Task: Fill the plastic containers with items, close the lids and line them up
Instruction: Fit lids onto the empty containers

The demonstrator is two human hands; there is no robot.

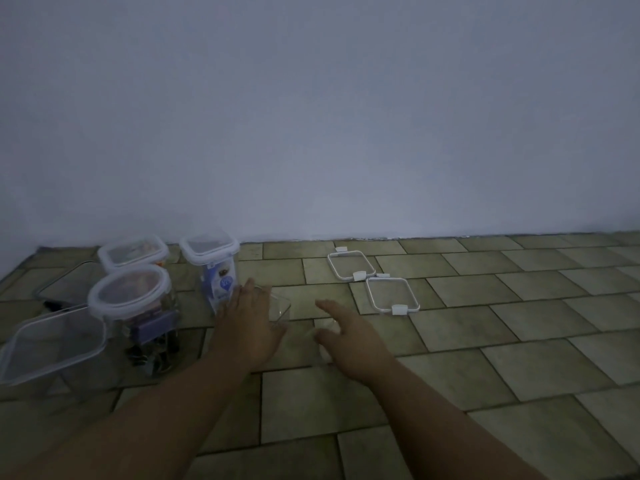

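An open clear plastic container (280,305) stands on the tiled floor in the middle. My left hand (249,327) lies over its left side, fingers on the rim and thumb at its near corner. A second clear container (323,355) is faintly visible just right of it. My right hand (349,344) hovers over that one with fingers spread, holding nothing. Two loose white-rimmed lids (351,265) (391,294) lie flat further right. A tall lidded container (211,251) with a blue-and-white pack inside stands just left of my left hand.
At the left stand a round lidded container (130,296) with items inside, another lidded one (133,252) behind it, a large lidded rectangular container (52,344) and a dark shallow one (65,282). The wall (346,133) runs along the back. Bare tiles (519,323) spread to the right.
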